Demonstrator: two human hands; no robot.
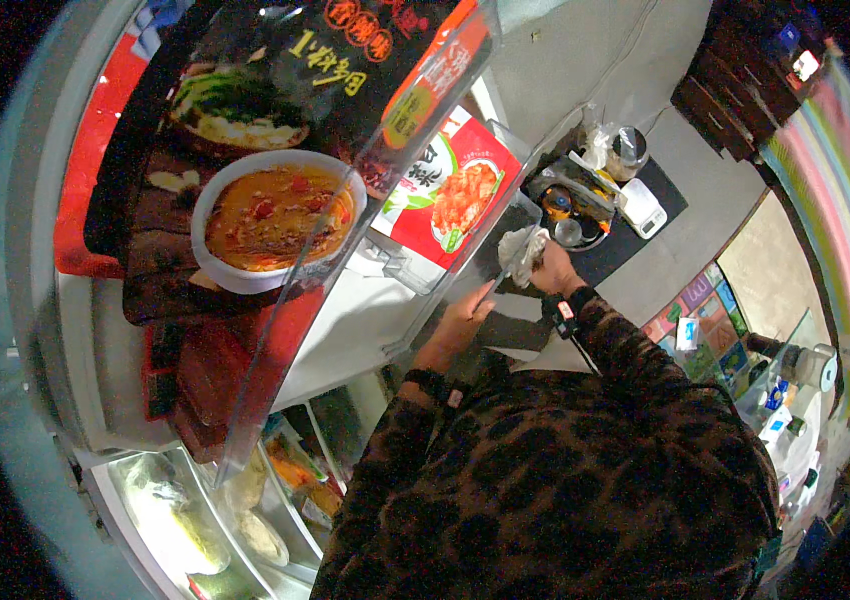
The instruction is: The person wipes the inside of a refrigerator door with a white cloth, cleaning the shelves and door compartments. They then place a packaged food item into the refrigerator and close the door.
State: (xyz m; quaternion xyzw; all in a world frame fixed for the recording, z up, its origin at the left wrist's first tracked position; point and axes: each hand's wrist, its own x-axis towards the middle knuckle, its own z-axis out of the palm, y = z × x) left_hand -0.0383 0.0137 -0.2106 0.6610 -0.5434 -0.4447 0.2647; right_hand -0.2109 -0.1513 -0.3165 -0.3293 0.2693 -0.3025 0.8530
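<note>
My left hand (464, 324) grips the edge of a clear plastic panel (518, 202), which seems to be part of a refrigerator bin. In my right hand (554, 271) is a crumpled white cloth (521, 251), pressed against or close beside that panel. Contact between cloth and panel cannot be told for certain. Just left of the hands, a red-and-white food package (462, 196) with pictured kimchi stands in a clear bin. Closer to the camera, a large black food package (260, 112) bearing writing and a pictured bowl sits behind a clear bin front (275, 360).
Lit refrigerator compartments (192, 465) with bagged food lie at lower left. On a dark mat (665, 187) beyond my right hand are a white kitchen scale (642, 207), a jar (628, 150) and a round container (567, 232). A glass-edged table (792, 442) with small items stands at right.
</note>
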